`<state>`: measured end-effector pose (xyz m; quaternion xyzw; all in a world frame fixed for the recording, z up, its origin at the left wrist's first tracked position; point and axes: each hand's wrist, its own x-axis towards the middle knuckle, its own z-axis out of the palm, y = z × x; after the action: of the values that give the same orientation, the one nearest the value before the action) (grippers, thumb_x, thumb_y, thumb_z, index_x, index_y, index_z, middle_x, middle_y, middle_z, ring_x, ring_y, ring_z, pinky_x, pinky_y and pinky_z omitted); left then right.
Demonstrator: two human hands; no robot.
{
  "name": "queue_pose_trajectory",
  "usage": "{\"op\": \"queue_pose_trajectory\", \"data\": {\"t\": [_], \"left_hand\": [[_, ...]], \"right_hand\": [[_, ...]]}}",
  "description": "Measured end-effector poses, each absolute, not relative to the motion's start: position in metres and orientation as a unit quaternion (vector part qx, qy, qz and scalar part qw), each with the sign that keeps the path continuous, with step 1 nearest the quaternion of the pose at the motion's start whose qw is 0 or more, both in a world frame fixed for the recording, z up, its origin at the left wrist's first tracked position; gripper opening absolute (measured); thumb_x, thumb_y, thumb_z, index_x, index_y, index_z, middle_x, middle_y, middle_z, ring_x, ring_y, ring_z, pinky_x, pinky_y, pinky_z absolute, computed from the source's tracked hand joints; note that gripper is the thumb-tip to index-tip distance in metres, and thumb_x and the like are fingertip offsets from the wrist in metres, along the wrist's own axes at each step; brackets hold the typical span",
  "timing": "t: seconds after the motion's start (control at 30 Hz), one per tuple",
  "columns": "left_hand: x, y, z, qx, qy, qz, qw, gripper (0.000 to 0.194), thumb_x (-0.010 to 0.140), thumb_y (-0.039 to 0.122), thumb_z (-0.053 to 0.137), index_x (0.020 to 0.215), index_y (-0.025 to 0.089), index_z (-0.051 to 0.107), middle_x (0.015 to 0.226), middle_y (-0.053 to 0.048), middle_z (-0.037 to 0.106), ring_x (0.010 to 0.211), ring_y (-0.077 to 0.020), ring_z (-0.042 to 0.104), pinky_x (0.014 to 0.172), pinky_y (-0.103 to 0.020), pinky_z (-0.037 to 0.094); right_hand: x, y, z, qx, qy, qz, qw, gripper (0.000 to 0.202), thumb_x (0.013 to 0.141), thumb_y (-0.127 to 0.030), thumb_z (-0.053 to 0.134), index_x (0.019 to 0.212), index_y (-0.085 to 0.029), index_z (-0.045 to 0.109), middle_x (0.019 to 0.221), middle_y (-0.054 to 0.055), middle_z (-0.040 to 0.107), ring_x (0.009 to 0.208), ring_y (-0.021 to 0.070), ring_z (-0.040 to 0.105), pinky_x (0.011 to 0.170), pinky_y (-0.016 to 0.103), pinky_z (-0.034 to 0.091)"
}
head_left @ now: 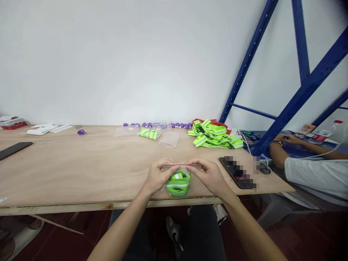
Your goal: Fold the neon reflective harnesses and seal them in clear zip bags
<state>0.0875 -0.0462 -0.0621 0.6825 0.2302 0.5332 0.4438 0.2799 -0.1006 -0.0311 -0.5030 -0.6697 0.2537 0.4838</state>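
Near the front edge of the table, a clear zip bag (187, 177) holds a folded neon-green reflective strap (178, 184) with pale stripes. My left hand (161, 174) pinches the left part of the bag's red-lined top, thumb toward the middle. On the right part of the same seal, my right hand (208, 175) pinches in a like way. Both thumbs point inward, a small gap apart. The bag hangs below the fingers at the table edge. Whether its seal is closed along the whole width I cannot tell.
Beyond my hands lie another bagged green strap (148, 133), flat clear bags (170, 139) and small purple items (146, 125). A heap of green straps (214, 134) is at right, near a phone (237, 173) and a blue metal frame (272, 119). Another person's arm (280, 156) is beyond.
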Motion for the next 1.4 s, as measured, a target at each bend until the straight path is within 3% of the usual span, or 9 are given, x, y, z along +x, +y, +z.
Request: {"op": "queue_pose_trajectory", "data": {"t": [0.3,0.5,0.67,0.87,0.97,1.1,1.3,1.4], "left_hand": [[0.083,-0.047,-0.065,0.656,0.243,0.508,0.503,0.019,0.080,0.033,0.078,0.085,0.015,0.075,0.091,-0.007,0.074,0.087,-0.0197,0.067,0.078,-0.027,0.052],[0.081,-0.045,-0.076,0.623,0.245,0.545,0.505,0.025,0.081,0.040,0.077,0.082,0.015,0.072,0.083,-0.006,0.072,0.080,-0.0173,0.064,0.072,-0.025,0.050],[0.081,-0.046,-0.079,0.608,0.222,0.581,0.493,0.021,0.084,0.036,0.075,0.084,0.015,0.069,0.084,-0.005,0.069,0.082,-0.0169,0.063,0.074,-0.026,0.050],[0.081,-0.044,-0.078,0.610,0.197,0.604,0.474,0.017,0.084,0.027,0.074,0.073,0.016,0.069,0.078,-0.004,0.068,0.078,-0.0159,0.063,0.072,-0.026,0.050],[0.082,-0.045,-0.078,0.618,0.208,0.590,0.475,0.014,0.084,0.028,0.075,0.079,0.016,0.071,0.081,-0.005,0.069,0.080,-0.0173,0.064,0.073,-0.027,0.050],[0.083,-0.050,-0.075,0.651,0.217,0.560,0.463,0.011,0.085,0.027,0.074,0.087,0.017,0.072,0.088,-0.006,0.071,0.088,-0.0195,0.065,0.081,-0.030,0.051],[0.084,-0.060,-0.063,0.703,0.171,0.561,0.402,0.007,0.087,0.021,0.072,0.081,0.018,0.075,0.082,-0.005,0.072,0.079,-0.0179,0.066,0.074,-0.029,0.052],[0.084,-0.061,-0.059,0.714,0.187,0.537,0.410,0.009,0.088,0.025,0.072,0.085,0.020,0.078,0.086,-0.006,0.075,0.084,-0.0194,0.068,0.078,-0.030,0.054]], "right_hand": [[0.282,-0.103,-0.031,-0.505,-0.672,0.245,0.483,0.016,0.084,-0.035,0.068,0.084,-0.020,0.072,0.088,0.004,0.076,0.085,0.0209,0.070,0.080,0.030,0.057],[0.283,-0.104,-0.030,-0.510,-0.674,0.232,0.483,0.017,0.084,-0.036,0.066,0.084,-0.019,0.071,0.087,0.005,0.076,0.083,0.0208,0.071,0.079,0.030,0.057],[0.283,-0.103,-0.030,-0.511,-0.687,0.206,0.474,0.018,0.086,-0.036,0.064,0.082,-0.019,0.070,0.084,0.005,0.075,0.081,0.0211,0.071,0.078,0.031,0.057],[0.282,-0.103,-0.028,-0.508,-0.691,0.221,0.464,0.018,0.085,-0.037,0.067,0.088,-0.020,0.071,0.092,0.005,0.076,0.089,0.0219,0.071,0.083,0.032,0.057],[0.280,-0.103,-0.027,-0.494,-0.700,0.231,0.460,0.017,0.087,-0.036,0.065,0.084,-0.020,0.071,0.089,0.005,0.075,0.087,0.0208,0.070,0.082,0.031,0.057],[0.278,-0.104,-0.026,-0.494,-0.719,0.184,0.453,0.018,0.089,-0.033,0.062,0.080,-0.020,0.070,0.084,0.004,0.074,0.081,0.0196,0.070,0.076,0.029,0.056],[0.277,-0.114,-0.011,-0.457,-0.797,0.068,0.390,0.012,0.091,-0.028,0.063,0.089,-0.021,0.072,0.086,0.004,0.076,0.079,0.0181,0.070,0.073,0.026,0.052],[0.277,-0.113,-0.007,-0.436,-0.827,0.042,0.352,0.021,0.096,-0.025,0.055,0.084,-0.021,0.072,0.078,0.003,0.074,0.071,0.0155,0.067,0.067,0.024,0.048]]}}
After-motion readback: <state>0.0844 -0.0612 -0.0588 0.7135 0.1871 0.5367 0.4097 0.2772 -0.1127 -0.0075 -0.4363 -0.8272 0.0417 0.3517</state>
